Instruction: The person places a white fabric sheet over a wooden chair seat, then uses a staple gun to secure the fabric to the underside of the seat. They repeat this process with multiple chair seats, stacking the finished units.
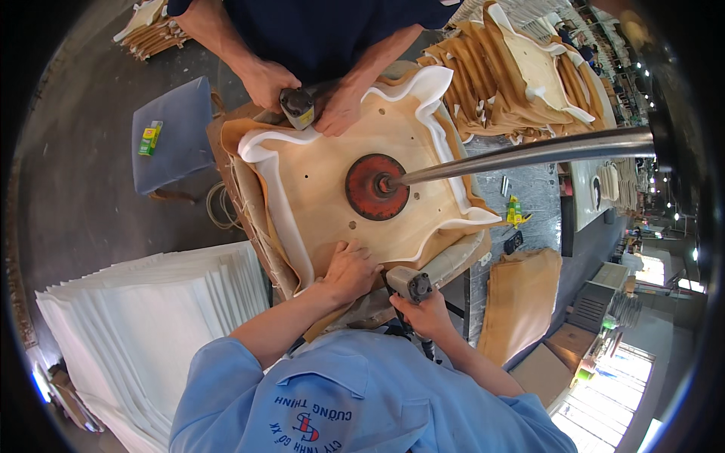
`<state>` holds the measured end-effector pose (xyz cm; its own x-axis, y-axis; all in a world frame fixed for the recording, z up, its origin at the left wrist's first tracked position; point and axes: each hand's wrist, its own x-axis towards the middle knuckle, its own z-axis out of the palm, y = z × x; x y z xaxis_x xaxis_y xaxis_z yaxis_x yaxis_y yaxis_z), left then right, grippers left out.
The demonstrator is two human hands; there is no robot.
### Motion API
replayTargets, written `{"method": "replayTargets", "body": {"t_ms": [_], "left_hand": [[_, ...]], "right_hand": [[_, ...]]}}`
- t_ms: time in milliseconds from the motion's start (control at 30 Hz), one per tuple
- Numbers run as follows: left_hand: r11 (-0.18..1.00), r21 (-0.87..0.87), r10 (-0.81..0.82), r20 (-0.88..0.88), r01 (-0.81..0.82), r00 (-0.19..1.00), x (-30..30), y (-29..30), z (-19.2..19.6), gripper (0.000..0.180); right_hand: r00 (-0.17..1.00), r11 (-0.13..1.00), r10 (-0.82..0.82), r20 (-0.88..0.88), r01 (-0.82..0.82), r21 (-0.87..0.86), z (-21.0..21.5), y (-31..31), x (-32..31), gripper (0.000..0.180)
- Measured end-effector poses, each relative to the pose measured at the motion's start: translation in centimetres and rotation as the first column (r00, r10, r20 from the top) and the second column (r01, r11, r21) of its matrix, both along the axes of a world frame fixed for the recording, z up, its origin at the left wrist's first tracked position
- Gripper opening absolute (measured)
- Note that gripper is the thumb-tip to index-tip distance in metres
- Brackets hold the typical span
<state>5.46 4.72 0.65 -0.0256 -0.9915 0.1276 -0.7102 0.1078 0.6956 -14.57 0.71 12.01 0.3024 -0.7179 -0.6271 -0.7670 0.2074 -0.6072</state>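
A pale plywood seat panel (325, 192) lies on a padded stand, with white padding (266, 166) and a tan cover (427, 245) turned up around its edges. My left hand (351, 272) presses on the panel's near edge, fingers bent over the cover there; the exact grip is partly hidden. In my right hand (430, 313) is a grey staple gun (411, 285), its nose close to that near edge. A round red press disc (377, 186) on a metal rod (529, 151) rests on the panel's middle.
Across the panel, a co-worker's hand (272, 84) holds another staple gun (297, 107); their other hand (337, 113) touches the far edge. White sheets (158, 317) are stacked at left. A blue seat (174, 128) bears a small box (150, 139). Tan sheets (521, 302) and covered panels (491, 75) lie right.
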Motion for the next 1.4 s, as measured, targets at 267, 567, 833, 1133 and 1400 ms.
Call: {"method": "replayTargets", "body": {"t_ms": [267, 567, 833, 1133, 1400], "left_hand": [[1.000, 0.004, 0.000, -0.002, 0.000, 1.000, -0.1, 0.0, 0.1, 0.009], [0.940, 0.339, 0.000, -0.106, 0.036, 0.994, 3.1, 0.2, 5.0, 0.020], [0.955, 0.294, 0.095, -0.447, 0.046, 0.889, -2.4, -6.7, 6.3, 0.021], [0.932, 0.361, -0.007, 0.107, -0.033, 0.994, -8.7, -11.2, 5.3, 0.035], [0.976, 0.143, 0.148, 0.127, -0.166, 0.981, -9.7, -10.6, 3.4, 0.025]], "right_hand": [[0.989, 0.991, 0.105, -0.105, -0.113, -0.077, -0.7, -0.3, 0.7, 0.036], [0.991, 0.944, 0.126, 0.036, -0.109, -0.312, -0.7, -0.3, 1.3, 0.030], [0.872, 0.951, -0.305, 0.381, 0.302, 0.070, 1.2, -0.7, -5.8, 0.029], [0.893, 0.963, -0.254, 0.373, 0.267, 0.017, -0.1, -8.5, -11.3, 0.025], [0.998, 1.000, 0.022, 0.062, -0.022, -0.002, 0.8, -14.1, -8.7, 0.033]]}}
